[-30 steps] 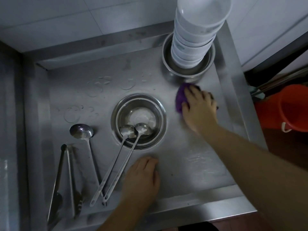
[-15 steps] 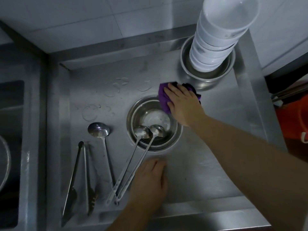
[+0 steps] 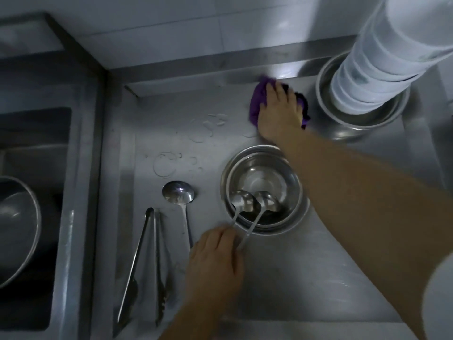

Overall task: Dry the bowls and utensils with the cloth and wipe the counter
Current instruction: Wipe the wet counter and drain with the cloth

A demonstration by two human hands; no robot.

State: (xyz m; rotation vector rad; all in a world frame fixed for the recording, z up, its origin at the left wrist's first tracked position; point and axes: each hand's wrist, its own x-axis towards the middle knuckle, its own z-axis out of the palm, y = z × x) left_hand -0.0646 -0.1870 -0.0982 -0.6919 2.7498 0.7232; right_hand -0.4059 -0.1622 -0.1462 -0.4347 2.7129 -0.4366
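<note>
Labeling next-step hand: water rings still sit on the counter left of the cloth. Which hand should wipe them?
Right, probably. The right hand already presses the purple cloth flat on the counter, and the water rings lie just to its left. The left hand is on the ladle handles, without a cloth.

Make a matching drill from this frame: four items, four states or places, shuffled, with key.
Column one:
1. purple cloth
2. stack of white ceramic bowls
3. long steel tongs
4. pair of long-handled steel ladles

Column two:
A. lying flat on the steel counter, touched by neither hand
B. heads resting in the steel bowl at centre, handles at the left hand
C. pressed to the counter under the right hand
D. standing in a steel basin at the back right corner

Pairs: 1-C, 2-D, 3-A, 4-B
</note>
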